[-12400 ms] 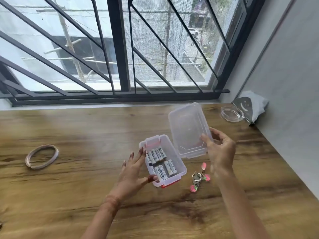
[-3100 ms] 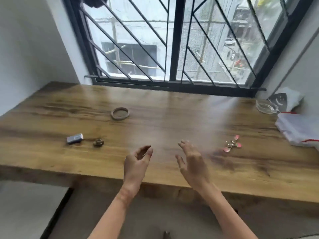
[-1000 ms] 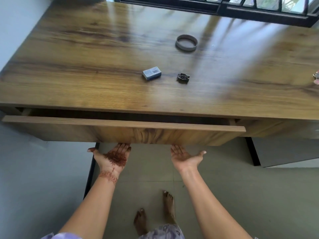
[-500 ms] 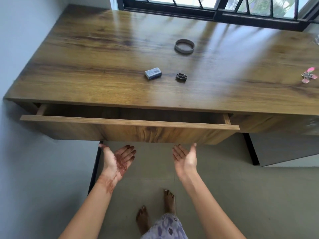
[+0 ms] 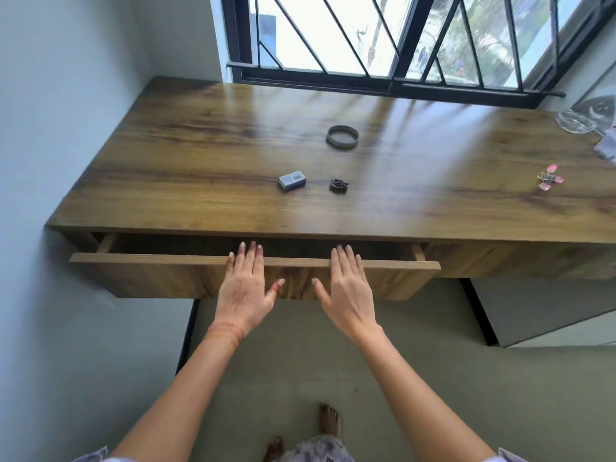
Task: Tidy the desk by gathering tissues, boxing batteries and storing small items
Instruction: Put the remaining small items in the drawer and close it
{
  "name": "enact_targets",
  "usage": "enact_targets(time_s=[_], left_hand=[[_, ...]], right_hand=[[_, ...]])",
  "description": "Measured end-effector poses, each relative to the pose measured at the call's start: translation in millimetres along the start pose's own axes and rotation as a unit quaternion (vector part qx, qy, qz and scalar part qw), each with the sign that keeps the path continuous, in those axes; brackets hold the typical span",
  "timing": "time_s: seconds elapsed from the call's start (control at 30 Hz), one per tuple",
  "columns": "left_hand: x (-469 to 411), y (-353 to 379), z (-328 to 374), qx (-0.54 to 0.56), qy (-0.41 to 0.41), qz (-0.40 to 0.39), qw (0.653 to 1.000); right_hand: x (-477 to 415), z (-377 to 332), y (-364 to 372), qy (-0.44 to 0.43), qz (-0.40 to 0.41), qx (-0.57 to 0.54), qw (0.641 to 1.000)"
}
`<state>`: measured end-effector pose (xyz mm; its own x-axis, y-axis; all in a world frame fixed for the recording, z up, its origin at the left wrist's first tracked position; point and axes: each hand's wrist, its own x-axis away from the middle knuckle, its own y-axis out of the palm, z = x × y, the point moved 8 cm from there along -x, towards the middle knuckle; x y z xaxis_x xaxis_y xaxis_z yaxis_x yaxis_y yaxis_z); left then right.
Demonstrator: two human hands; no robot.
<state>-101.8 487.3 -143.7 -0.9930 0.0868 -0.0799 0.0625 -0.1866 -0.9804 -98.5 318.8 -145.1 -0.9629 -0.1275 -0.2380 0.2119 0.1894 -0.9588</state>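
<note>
Drawer (image 5: 160, 276) stands part-open under the wooden desk (image 5: 200, 155). Left hand (image 5: 245, 288) lies flat on its front edge, fingers straight and spread. Up on the desktop sit a small grey box (image 5: 292, 180), a dark trinket (image 5: 338, 185) just beside it and a band (image 5: 342, 137) further back. Right hand (image 5: 346, 291) lies flat likewise on the drawer edge. Far right, a pink keyring (image 5: 548, 177) lies near a glass dish (image 5: 575, 123)
</note>
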Motion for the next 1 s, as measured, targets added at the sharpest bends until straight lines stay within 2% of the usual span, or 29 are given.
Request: enact_targets(time_s=[0.2, 0.33, 0.63, 1.0], left_hand=[[5, -2, 2, -0.023, 0.002, 0.007, 1.000], [22, -2, 3, -0.029, 0.021, 0.000, 0.999], [87, 2, 9, -0.057, 0.030, 0.007, 0.998], [174, -8, 22, -0.072, 0.008, -0.026, 0.997]], right_hand=[[9, -2, -6, 0.002, 0.034, 0.020, 0.999], [26, -5, -11, -0.003, 0.029, 0.013, 0.999], [90, -12, -24, -0.028, 0.035, 0.021, 0.999], [170, -22, -42, -0.036, 0.013, 0.021, 0.999]])
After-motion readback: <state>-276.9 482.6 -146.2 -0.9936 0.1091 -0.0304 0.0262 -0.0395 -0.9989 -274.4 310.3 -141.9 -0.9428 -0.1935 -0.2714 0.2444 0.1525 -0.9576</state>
